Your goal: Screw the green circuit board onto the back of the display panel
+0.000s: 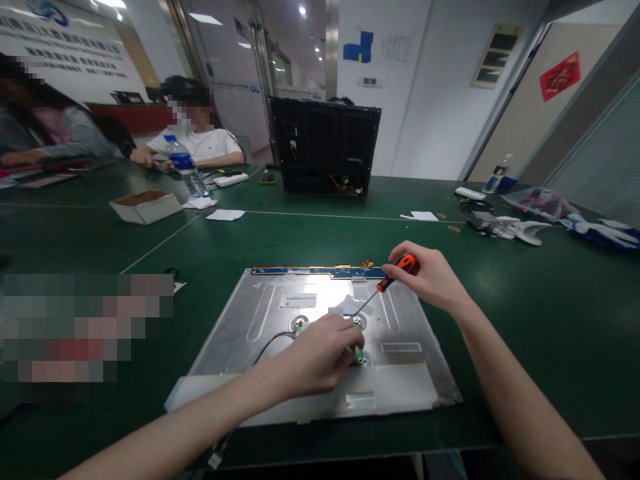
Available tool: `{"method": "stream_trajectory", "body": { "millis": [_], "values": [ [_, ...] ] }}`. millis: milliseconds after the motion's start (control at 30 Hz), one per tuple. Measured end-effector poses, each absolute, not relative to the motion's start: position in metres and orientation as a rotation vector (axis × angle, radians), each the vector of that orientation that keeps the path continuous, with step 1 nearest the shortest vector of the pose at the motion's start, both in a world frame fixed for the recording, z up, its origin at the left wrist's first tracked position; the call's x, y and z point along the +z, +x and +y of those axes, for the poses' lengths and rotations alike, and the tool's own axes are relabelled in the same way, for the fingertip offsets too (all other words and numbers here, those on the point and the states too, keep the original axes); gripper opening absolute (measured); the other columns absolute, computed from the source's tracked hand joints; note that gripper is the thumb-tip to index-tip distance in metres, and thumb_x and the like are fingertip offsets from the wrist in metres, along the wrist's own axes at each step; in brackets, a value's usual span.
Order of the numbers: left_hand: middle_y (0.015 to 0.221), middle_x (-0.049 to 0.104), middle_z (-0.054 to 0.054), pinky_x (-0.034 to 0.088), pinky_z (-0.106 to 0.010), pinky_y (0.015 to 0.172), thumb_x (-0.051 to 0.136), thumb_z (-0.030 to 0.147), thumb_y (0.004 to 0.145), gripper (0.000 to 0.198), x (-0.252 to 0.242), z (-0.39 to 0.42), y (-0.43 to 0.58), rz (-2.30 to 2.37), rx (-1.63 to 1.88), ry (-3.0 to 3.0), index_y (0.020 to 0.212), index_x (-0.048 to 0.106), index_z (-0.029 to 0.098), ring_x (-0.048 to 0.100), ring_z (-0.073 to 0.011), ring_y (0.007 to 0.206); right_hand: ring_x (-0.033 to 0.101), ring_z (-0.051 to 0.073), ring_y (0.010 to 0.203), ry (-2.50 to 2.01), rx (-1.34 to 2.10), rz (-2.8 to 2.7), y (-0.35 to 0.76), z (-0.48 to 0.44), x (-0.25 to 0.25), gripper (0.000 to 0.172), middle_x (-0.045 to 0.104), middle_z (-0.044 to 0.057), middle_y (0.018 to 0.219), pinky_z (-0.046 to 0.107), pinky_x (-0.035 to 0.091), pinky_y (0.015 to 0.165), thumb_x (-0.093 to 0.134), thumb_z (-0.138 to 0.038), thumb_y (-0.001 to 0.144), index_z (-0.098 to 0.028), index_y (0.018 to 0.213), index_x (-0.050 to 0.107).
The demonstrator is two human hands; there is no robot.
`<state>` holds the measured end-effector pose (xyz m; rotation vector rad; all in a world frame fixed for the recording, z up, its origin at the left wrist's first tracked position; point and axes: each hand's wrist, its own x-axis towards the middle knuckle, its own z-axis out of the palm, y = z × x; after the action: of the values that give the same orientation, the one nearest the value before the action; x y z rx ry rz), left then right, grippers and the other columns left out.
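A silver metal panel (280,313), the back of a flat screen, lies on the green table (525,313) in front of me. My right hand (430,277) is closed round a red and black screwdriver (395,273), whose tip points down to a spot near the panel's middle. My left hand (320,353) rests on the panel with fingers curled, pinching a small green part (359,357) beside the screwdriver's tip. A black cable (273,343) runs under my left hand. A blue circuit strip (310,271) lines the panel's far edge.
A black monitor housing (325,148) stands upright at the table's far side. A water bottle (183,163), a shallow cardboard box (146,205) and paper slips lie far left, near two seated people. Gloves and bagged items (540,213) sit at the far right.
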<state>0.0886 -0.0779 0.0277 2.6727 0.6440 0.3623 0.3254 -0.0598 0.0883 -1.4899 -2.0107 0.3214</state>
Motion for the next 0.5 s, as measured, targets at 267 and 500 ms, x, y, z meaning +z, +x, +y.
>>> {"method": "stream_trajectory", "body": {
  "millis": [267,500],
  "values": [
    [0.088,0.066,-0.006,0.039,-0.035,0.079,0.054,0.008,0.081,0.012,0.011,-0.084,0.100,0.632,0.347,2.783,0.089,0.058,0.017,0.059,-0.0208,0.079,0.050,0.013,0.055,-1.436,0.377,-1.636,0.330,-0.059,0.054,0.025,0.056,-0.001,0.065,0.025,0.038,0.052,0.059,-0.043,0.085,-0.019,0.077,0.058],
    [0.085,0.065,-0.006,0.038,-0.038,0.084,0.052,0.009,0.081,0.011,-0.003,-0.091,0.101,0.694,0.447,3.012,0.086,0.059,0.016,0.058,-0.0218,0.079,0.044,0.010,0.046,-1.360,0.415,-1.569,0.324,-0.054,0.042,0.027,0.050,-0.004,0.056,0.023,0.034,0.045,0.061,-0.046,0.083,-0.020,0.075,0.057]
  ]
}}
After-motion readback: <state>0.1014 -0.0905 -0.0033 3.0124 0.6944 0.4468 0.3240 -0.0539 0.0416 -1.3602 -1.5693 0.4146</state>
